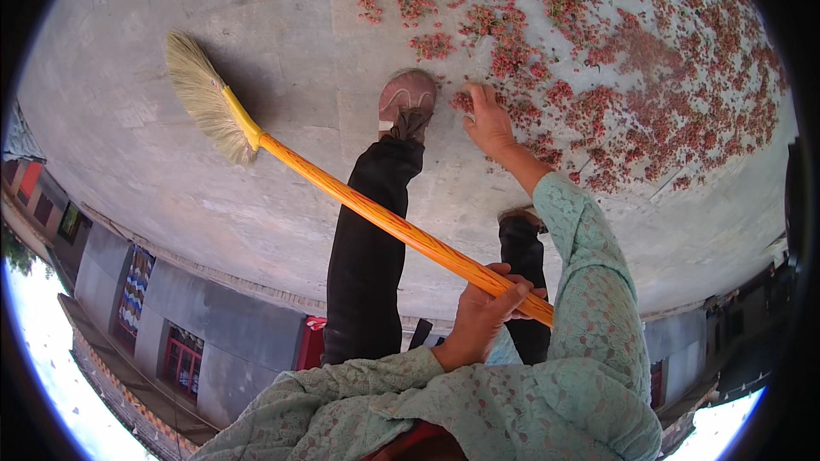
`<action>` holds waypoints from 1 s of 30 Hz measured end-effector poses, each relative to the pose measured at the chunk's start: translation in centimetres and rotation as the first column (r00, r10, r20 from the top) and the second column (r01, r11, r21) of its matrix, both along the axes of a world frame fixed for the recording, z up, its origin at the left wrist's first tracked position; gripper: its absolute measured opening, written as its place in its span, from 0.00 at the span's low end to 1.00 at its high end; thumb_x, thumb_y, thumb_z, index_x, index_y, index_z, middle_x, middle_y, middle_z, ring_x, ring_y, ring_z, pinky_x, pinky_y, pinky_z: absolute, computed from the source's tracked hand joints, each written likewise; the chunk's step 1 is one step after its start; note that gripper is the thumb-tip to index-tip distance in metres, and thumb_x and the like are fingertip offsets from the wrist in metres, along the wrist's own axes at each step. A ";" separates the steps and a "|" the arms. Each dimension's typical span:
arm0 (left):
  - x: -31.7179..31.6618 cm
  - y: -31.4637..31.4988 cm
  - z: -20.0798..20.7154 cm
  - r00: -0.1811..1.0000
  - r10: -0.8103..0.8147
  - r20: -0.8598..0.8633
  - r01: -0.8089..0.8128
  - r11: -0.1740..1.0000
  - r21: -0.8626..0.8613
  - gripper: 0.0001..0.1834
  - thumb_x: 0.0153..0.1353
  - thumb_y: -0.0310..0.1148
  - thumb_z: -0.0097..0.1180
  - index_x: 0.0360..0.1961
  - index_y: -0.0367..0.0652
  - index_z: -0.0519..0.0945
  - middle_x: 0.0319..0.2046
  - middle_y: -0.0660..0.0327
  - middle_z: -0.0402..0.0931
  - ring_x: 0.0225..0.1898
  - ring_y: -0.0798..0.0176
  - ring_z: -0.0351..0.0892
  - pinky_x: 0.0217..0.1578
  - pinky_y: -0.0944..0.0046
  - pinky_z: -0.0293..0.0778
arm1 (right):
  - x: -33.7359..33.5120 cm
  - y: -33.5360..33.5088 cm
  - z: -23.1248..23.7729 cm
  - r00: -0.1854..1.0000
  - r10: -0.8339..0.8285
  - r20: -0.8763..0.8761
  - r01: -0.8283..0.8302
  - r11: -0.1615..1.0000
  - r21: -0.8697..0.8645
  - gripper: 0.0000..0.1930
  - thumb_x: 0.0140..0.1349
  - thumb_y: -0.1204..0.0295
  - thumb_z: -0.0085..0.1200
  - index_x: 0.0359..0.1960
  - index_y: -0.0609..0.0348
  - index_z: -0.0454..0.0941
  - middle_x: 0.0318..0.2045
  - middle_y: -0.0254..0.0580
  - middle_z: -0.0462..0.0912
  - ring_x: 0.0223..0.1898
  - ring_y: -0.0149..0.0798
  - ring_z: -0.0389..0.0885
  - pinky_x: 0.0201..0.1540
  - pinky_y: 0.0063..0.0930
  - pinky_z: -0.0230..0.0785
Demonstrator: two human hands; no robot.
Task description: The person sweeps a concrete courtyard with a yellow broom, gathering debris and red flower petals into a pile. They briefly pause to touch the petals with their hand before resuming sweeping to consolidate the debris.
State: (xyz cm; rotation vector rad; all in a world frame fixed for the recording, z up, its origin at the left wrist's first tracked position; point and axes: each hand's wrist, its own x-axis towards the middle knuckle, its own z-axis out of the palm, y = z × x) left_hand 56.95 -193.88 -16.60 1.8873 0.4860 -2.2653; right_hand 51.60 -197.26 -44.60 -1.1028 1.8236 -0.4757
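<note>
My left hand (483,318) is closed around the orange handle of a broom (376,215), near the handle's end. The broom slants up to the left, its straw-coloured bristles fanned out over the concrete. Reaching down, my right hand (489,124) has its fingers curled at a small red berry cluster (462,102) with bits of green stem, which looks like Sichuan pepper. Part of that cluster is hidden by the fingers. Many more red clusters (598,111) lie spread over the ground to the right of this hand.
My shoe (407,100) stands just left of the right hand, and my other foot (521,215) is farther back. Several separate clusters (414,8) lie beyond the front shoe. Grey concrete ground (282,0) stretches left. A building with a red-framed window (183,360) shows at lower left.
</note>
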 end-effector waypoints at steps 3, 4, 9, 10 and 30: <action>-0.3 -0.4 0.2 1.000 -0.002 0.004 0.002 1.000 0.009 0.20 0.54 0.28 0.50 0.43 0.40 0.55 0.33 0.55 0.69 0.43 0.54 0.72 0.40 0.57 0.69 | -1.9 -1.2 1.9 0.991 0.094 -0.094 -0.100 0.993 -0.069 0.18 0.43 0.78 0.49 0.39 0.51 0.65 0.34 0.40 0.66 0.33 0.46 0.72 0.30 0.38 0.67; -0.4 -0.4 0.2 1.000 -0.008 0.006 0.008 1.000 0.011 0.20 0.54 0.28 0.50 0.43 0.40 0.55 0.33 0.55 0.70 0.43 0.54 0.72 0.41 0.57 0.69 | -2.9 -1.2 2.4 0.983 0.103 -0.149 -0.121 0.986 -0.115 0.18 0.43 0.79 0.48 0.39 0.51 0.65 0.34 0.40 0.65 0.33 0.46 0.72 0.29 0.37 0.67; -0.5 -0.7 0.2 1.000 -0.007 0.003 0.007 1.000 -0.002 0.18 0.54 0.27 0.49 0.43 0.41 0.57 0.32 0.55 0.71 0.43 0.53 0.72 0.42 0.53 0.68 | -6.0 -4.0 0.1 0.875 0.022 -0.483 -0.178 0.943 -0.279 0.14 0.44 0.79 0.46 0.35 0.51 0.67 0.33 0.40 0.64 0.33 0.42 0.71 0.29 0.35 0.68; -0.5 -0.7 0.4 1.000 -0.014 0.014 0.014 1.000 -0.008 0.17 0.54 0.27 0.49 0.43 0.41 0.57 0.32 0.55 0.71 0.43 0.53 0.72 0.42 0.52 0.67 | -6.1 -3.9 -0.6 0.844 0.051 -0.533 -0.219 0.941 -0.257 0.13 0.44 0.78 0.46 0.35 0.51 0.68 0.32 0.40 0.64 0.33 0.42 0.71 0.28 0.34 0.68; -1.2 0.3 -0.4 0.998 -0.041 0.046 0.044 0.997 -0.070 0.14 0.55 0.27 0.47 0.41 0.41 0.61 0.32 0.54 0.71 0.42 0.52 0.72 0.43 0.53 0.68 | -22.3 -2.1 0.8 0.622 -0.511 -0.594 0.458 0.852 -0.254 0.17 0.48 0.74 0.51 0.41 0.47 0.66 0.43 0.48 0.61 0.39 0.49 0.70 0.34 0.40 0.66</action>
